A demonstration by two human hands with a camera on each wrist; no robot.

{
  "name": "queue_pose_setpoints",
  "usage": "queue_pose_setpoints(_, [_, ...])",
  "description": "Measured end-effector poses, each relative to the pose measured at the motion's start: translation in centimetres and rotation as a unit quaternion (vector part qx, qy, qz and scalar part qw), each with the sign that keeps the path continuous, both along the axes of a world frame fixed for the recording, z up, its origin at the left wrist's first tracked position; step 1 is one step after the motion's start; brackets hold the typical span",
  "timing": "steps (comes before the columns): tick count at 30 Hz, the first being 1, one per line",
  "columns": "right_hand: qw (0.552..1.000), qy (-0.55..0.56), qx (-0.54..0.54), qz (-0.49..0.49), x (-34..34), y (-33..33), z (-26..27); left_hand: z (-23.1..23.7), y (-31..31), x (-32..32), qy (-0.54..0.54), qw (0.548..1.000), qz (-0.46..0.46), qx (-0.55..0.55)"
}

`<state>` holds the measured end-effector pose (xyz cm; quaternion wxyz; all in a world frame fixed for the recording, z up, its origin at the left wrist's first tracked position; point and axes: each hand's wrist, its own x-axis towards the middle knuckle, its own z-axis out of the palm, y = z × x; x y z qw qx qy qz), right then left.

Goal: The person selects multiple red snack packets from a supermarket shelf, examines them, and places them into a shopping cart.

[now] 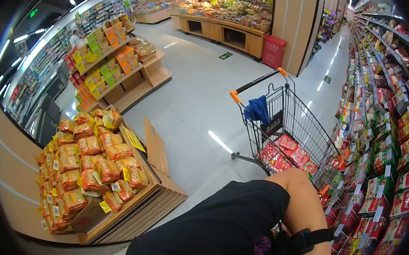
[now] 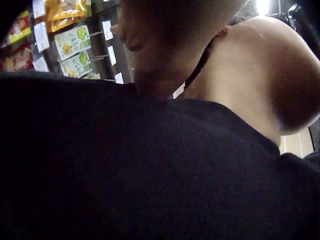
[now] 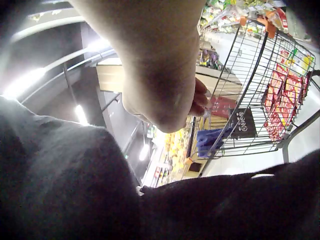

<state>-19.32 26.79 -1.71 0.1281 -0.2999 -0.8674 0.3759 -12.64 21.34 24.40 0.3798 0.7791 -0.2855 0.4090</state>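
The stiff-looking cart (image 1: 273,124) is carrying red packs (image 1: 286,152), its bar (image 1: 257,85) probably offering the best hold; I cannot tell the grip of left hand (image 2: 170,42) or right hand (image 3: 160,85).

"What's the shopping cart (image 1: 296,116) made of?"
"Dark metal wire; its orange handle ends (image 1: 235,96) look plastic."
"And the floor (image 1: 193,81)?"
"Smooth, glossy."
"The slatted display stand (image 1: 158,205)?"
"Matt wood, beneath shiny plastic packets (image 1: 90,145)."
"The black shirt (image 1: 212,218)?"
"Matt cloth."
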Motion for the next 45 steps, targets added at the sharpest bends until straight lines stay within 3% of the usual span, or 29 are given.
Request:
queue_pose_setpoints(5, [0.982, -0.064, 0.108, 0.138, 1.4, 2.6, -1.0, 0.4, 2.5, 0.4, -0.009, 1.000, 0.014, 0.005])
queue_pose_setpoints(9, [0.935, -0.090, 0.239, 0.245, 3.2, 5.3, -2.4, -0.2, 4.0, 0.3, -0.041, 0.999, -0.005, -0.002])
queue_pose_setpoints(13, [0.899, -0.103, 0.321, 0.280, 4.9, 8.1, -3.4, -1.4, 5.2, -4.5, -0.120, 0.993, -0.007, -0.011])
queue_pose_setpoints(17, [0.953, -0.102, 0.182, 0.220, 3.9, 12.4, -4.2, -4.0, 7.8, -11.3, -0.091, 0.990, 0.068, -0.081])
queue_pose_setpoints(19, [0.971, -0.093, 0.113, 0.186, 2.2, 15.6, -3.6, -5.4, 11.6, -14.1, 0.009, 0.990, 0.007, -0.143])
queue_pose_setpoints(21, [0.993, -0.051, 0.022, 0.100, -0.2, 19.2, -4.5, -8.0, 16.8, -17.2, 0.050, 0.982, 0.063, -0.169])
queue_pose_setpoints(23, [0.989, -0.029, -0.145, -0.011, -3.2, 23.4, -4.8, -12.3, 23.2, -21.2, 0.110, 0.956, 0.128, -0.240])
queue_pose_setpoints(24, [0.949, 0.106, -0.264, -0.135, -5.7, 24.5, -4.3, -16.0, 26.8, -23.4, 0.183, 0.911, 0.205, -0.307])
queue_pose_setpoints(25, [0.909, 0.136, -0.343, -0.193, -7.4, 26.4, -5.3, -18.2, 30.0, -26.2, 0.214, 0.843, 0.238, -0.432])
queue_pose_setpoints(26, [0.857, 0.173, -0.412, -0.256, -9.0, 28.4, -6.3, -21.4, 32.7, -28.7, 0.234, 0.731, 0.322, -0.554])
queue_pose_setpoints(27, [0.846, 0.111, -0.454, -0.256, -9.9, 32.2, -10.1, -25.6, 35.9, -31.3, 0.230, 0.652, 0.378, -0.616])
queue_pose_setpoints(28, [0.828, 0.045, -0.497, -0.254, -10.7, 35.0, -13.3, -30.5, 38.3, -34.4, 0.179, 0.615, 0.421, -0.643])
queue_pose_setpoints(29, [0.825, 0.000, -0.504, -0.254, -11.6, 36.8, -15.5, -33.9, 39.9, -37.0, 0.141, 0.506, 0.410, -0.746])
queue_pose_setpoints(31, [0.842, -0.116, -0.481, -0.215, -13.4, 39.3, -19.9, -42.7, 41.2, -42.0, -0.008, 0.278, 0.294, -0.915])
queue_pose_setpoints(33, [0.927, -0.272, -0.253, -0.053, -14.1, 41.2, -24.3, -47.5, 40.5, -44.8, 0.016, 0.069, 0.210, -0.975])
queue_pose_setpoints(34, [0.932, -0.338, -0.132, 0.031, -14.3, 41.4, -26.2, -50.5, 39.9, -45.4, 0.082, 0.057, 0.229, -0.968])
queue_pose_setpoints(35, [0.928, -0.347, -0.134, -0.008, -14.5, 41.3, -27.9, -52.7, 39.2, -45.5, 0.146, 0.045, 0.244, -0.958])
queue_pose_setpoints(36, [0.923, -0.359, -0.134, -0.045, -14.9, 41.4, -29.5, -52.1, 39.0, -45.0, 0.183, 0.073, 0.305, -0.932])
queue_pose_setpoints(37, [0.916, -0.370, -0.131, -0.081, -15.7, 41.5, -30.3, -54.2, 38.7, -45.1, 0.213, 0.069, 0.315, -0.922])
queue_pose_setpoints(39, [0.919, -0.309, -0.212, -0.127, -17.0, 40.2, -32.9, -59.2, 37.2, -45.4, 0.274, 0.061, 0.334, -0.900])
queue_pose_setpoints(40, [0.918, -0.276, -0.255, -0.127, -17.5, 39.2, -35.6, -60.1, 37.3, -45.3, 0.301, -0.009, 0.328, -0.895])
queue_pose_setpoints(41, [0.916, -0.242, -0.295, -0.127, -18.2, 38.5, -37.6, -61.9, 37.2, -45.3, 0.319, -0.012, 0.325, -0.890])
queue_pose_setpoints(43, [0.865, -0.193, -0.418, -0.200, -20.2, 37.4, -39.0, -65.9, 37.0, -45.5, 0.350, -0.016, 0.319, -0.881])
queue_pose_setpoints(45, [0.807, -0.162, -0.499, -0.272, -21.6, 36.3, -39.5, -67.0, 36.9, -45.3, 0.360, 0.014, 0.328, -0.873])
